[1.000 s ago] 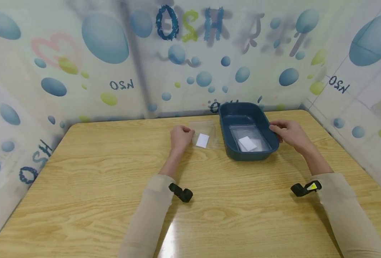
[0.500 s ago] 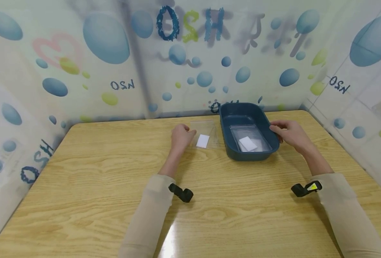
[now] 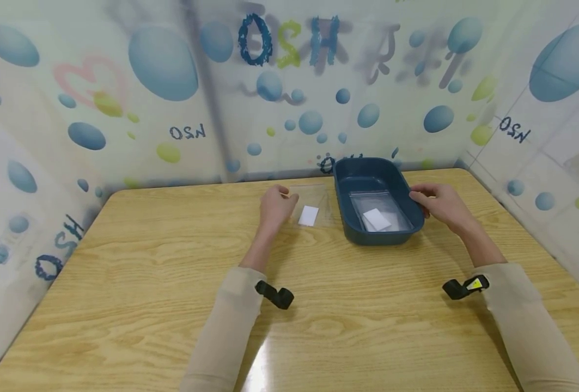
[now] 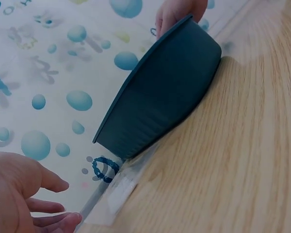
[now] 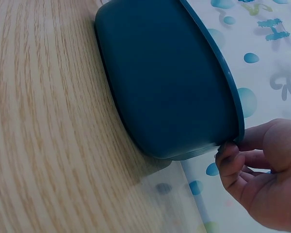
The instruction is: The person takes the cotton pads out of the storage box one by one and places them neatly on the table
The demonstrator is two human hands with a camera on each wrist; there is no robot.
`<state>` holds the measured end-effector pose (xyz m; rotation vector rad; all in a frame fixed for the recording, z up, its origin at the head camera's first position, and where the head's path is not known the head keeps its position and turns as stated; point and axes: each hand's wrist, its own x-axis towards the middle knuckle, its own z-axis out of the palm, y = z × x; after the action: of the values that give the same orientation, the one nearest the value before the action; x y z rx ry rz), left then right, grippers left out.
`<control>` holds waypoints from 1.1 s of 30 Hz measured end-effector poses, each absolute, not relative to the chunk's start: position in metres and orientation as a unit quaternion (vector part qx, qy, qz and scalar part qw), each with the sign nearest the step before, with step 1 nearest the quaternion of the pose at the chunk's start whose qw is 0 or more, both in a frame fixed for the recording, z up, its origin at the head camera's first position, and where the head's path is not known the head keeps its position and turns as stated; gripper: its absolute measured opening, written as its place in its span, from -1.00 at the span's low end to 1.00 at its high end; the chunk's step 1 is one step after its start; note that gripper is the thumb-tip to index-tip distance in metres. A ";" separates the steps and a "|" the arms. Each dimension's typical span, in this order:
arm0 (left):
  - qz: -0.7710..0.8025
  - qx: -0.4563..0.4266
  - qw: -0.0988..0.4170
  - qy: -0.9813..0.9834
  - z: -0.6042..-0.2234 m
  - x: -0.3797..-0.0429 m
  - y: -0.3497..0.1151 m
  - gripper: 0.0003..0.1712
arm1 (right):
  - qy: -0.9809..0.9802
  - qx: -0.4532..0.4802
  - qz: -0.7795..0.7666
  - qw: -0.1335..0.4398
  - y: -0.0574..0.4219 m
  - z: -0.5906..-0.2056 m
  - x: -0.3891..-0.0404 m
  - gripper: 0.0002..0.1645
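A clear plastic zip bag [image 3: 323, 202] with a white paper square [image 3: 309, 216] lies flat on the table, left of a dark blue plastic basin [image 3: 378, 238]. My left hand [image 3: 275, 208] hovers at the bag's left edge. In the left wrist view its thumb and fingers are spread apart, with nothing between them. At the basin's right side my right hand [image 3: 438, 202] grips the rim; the right wrist view has thumb above and fingertips [image 5: 228, 158] under the lip. Inside the basin rest clear zip bags [image 3: 397, 209] with white paper squares [image 3: 376, 219].
The wooden table [image 3: 147, 283] meets a patterned wall covering [image 3: 142, 136] at its back edge, close behind the basin. Another wall [image 3: 554, 163] runs along the right side. Each sleeve carries a small black wrist camera [image 3: 275, 294].
My left thumb and fingers, close together at the bag's edge before, have parted. The bag stays flat on the table. My right hand keeps its hold on the basin rim, and the basin has not moved.
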<state>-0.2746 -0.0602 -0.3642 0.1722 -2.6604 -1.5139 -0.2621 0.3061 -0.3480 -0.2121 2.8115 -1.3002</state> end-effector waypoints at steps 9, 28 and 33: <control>-0.492 0.028 0.063 -0.868 -0.353 -0.271 -0.055 -0.60 | 0.906 -0.071 -0.418 0.017 0.305 -0.347 -0.261 -0.46; -0.533 -0.001 0.097 -0.841 -0.335 -0.260 -0.043 -0.64 | 0.907 -0.070 -0.415 0.014 0.304 -0.347 -0.260 -0.47; -0.551 -0.006 0.095 -0.829 -0.331 -0.258 -0.039 -0.65 | 0.905 -0.071 -0.420 0.013 0.305 -0.348 -0.260 -0.47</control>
<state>-0.2577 -0.0391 -0.3310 -0.0181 -2.4583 -1.6324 -0.2605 0.3046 -0.3476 -0.2209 2.8195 -1.3072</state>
